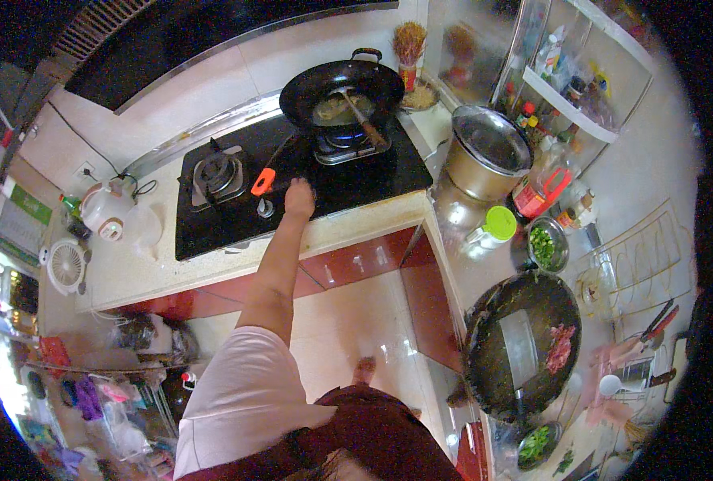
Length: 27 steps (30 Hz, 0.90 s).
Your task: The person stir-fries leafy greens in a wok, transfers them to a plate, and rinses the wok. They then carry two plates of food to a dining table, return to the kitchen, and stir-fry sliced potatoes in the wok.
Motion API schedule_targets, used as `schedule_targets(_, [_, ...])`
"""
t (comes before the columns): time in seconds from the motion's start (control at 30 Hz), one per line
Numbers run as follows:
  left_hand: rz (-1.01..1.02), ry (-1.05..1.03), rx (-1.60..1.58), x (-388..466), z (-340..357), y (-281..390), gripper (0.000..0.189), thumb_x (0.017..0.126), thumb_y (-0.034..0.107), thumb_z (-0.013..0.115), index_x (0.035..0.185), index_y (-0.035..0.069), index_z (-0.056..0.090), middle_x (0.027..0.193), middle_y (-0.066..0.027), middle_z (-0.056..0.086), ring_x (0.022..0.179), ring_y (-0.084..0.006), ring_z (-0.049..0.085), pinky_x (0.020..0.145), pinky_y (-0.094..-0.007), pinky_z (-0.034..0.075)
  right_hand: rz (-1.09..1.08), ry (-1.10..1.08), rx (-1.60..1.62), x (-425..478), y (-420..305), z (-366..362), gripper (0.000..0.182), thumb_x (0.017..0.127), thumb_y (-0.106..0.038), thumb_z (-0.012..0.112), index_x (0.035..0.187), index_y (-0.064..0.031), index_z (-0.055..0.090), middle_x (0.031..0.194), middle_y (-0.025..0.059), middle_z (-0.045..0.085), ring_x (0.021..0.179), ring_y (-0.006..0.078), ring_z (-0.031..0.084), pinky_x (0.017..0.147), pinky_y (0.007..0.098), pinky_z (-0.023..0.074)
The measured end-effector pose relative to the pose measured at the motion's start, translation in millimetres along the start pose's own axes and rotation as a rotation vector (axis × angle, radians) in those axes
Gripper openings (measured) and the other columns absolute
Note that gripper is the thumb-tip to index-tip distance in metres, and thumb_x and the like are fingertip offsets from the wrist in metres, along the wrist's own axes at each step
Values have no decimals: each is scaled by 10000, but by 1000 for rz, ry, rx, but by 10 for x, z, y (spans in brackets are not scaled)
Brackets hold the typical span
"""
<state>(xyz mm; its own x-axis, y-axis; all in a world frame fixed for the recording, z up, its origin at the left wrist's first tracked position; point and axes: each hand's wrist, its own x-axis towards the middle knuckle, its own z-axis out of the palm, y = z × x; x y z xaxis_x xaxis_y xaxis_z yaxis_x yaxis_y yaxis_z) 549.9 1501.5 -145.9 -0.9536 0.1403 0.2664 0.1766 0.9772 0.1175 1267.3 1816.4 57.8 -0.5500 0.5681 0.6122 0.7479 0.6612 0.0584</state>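
Observation:
My left hand (300, 197) reaches over the front of the black glass gas hob (356, 186), its fingers closed around a control knob that is mostly hidden beneath them. Left of it are another silver knob (265, 208) and an orange-handled tool (264, 181) lying on the glass. A black wok (296, 99) sits on the right burner (332, 155), where a blue flame burns. Inside the wok is some pale food or liquid (332, 111), and a wooden-handled spatula (365, 123) leans out over the rim. The left burner (218, 174) is bare. My right hand is out of view.
On the right counter stand a metal pot (483, 177), a green-lidded jar (499, 225), a bowl of chopped greens (546, 245), and a round chopping board (489, 367) bearing a cleaver (518, 343) and raw minced meat (560, 347). A rice cooker (105, 207) and small fan (66, 264) stand left.

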Motion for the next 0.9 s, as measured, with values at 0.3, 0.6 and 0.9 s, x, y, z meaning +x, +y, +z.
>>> schedule_targets(0.3, [36, -49, 42, -1, -55, -1, 271, 709, 139, 595, 916, -15, 516, 946, -204, 521, 837, -331, 558, 724, -380, 477, 222, -36, 98, -209, 283, 191, 333, 847, -73, 479, 1141, 73, 423, 1028, 198, 520, 839, 226, 553, 686, 261, 491])
schedule_targets(0.6, [-38, -49, 48, 16, -89, 80, 272, 693, 98, 603, 917, -29, 515, 956, -202, 518, 842, -325, 563, 736, -372, 480, 391, -71, 193, -329, 464, 351, 311, 852, -98, 472, 1120, 55, 435, 1010, 186, 528, 820, 222, 552, 674, 259, 489])
schedule_targets(0.9, [-101, -107, 79, 3, -170, 133, 252, 694, 69, 583, 915, -33, 517, 944, -188, 528, 896, -298, 532, 759, -331, 472, 546, -101, 326, -370, 579, 498, 291, 857, -124, 464, 1098, 37, 447, 991, 174, 536, 801, 217, 552, 663, 257, 486])
